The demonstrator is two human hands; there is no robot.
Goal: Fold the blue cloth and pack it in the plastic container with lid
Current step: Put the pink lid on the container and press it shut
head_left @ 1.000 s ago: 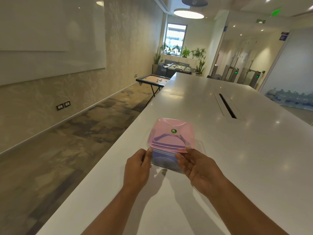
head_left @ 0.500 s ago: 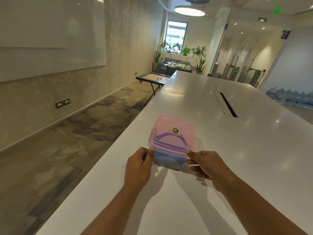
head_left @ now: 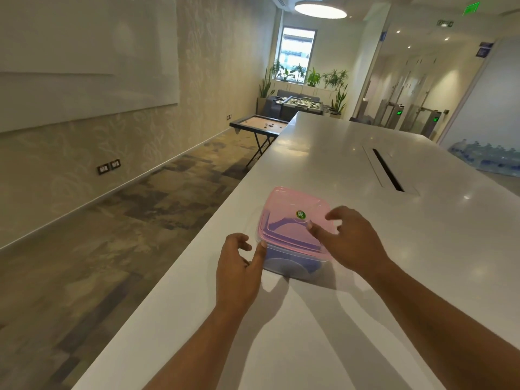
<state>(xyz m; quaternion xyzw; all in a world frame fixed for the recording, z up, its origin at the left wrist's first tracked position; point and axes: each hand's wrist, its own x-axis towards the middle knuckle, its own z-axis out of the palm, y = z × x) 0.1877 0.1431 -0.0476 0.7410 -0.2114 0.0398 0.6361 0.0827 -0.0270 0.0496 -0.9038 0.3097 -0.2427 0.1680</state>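
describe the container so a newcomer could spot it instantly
Start at the long white table. Near its left edge, between the left hand and right hand, sits a clear square plastic container showing blue cloth inside. Its pink lid with a round green sticker marks it.

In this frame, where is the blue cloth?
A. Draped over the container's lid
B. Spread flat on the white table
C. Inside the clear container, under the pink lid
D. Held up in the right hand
C: the blue cloth shows through the clear wall of the container, with the pink lid on top of it.
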